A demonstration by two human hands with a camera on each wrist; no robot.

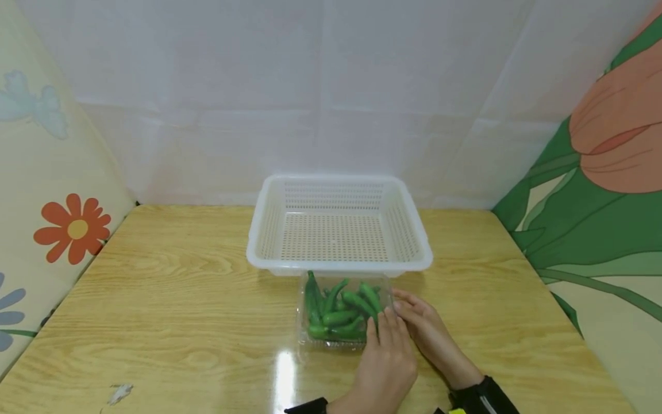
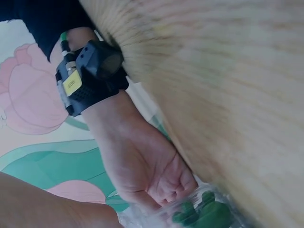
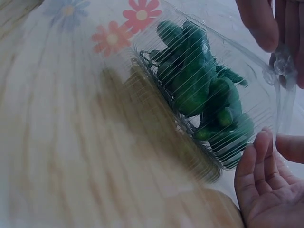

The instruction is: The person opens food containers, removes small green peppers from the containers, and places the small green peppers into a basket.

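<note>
A clear plastic clamshell box [image 1: 347, 340] of green peppers [image 1: 341, 317] sits on the table in the head view, right in front of a white basket. My left hand [image 1: 387, 359] touches the box's right front part with fairly straight fingers. At the box's right edge, my right hand [image 1: 431, 329] pinches the rim between thumb and fingertips. The right wrist view shows snap buttons [image 3: 280, 71] on the rim beside the left fingertips. In the left wrist view the right palm [image 2: 152, 171] faces the camera, its fingertips partly behind the clear plastic.
The white perforated basket [image 1: 338, 265] stands behind the box, its front rim close to it. A wooden table [image 1: 181, 299] extends on both sides, up to a white sheet [image 1: 289, 86] at the back. Printed panels flank it left and right.
</note>
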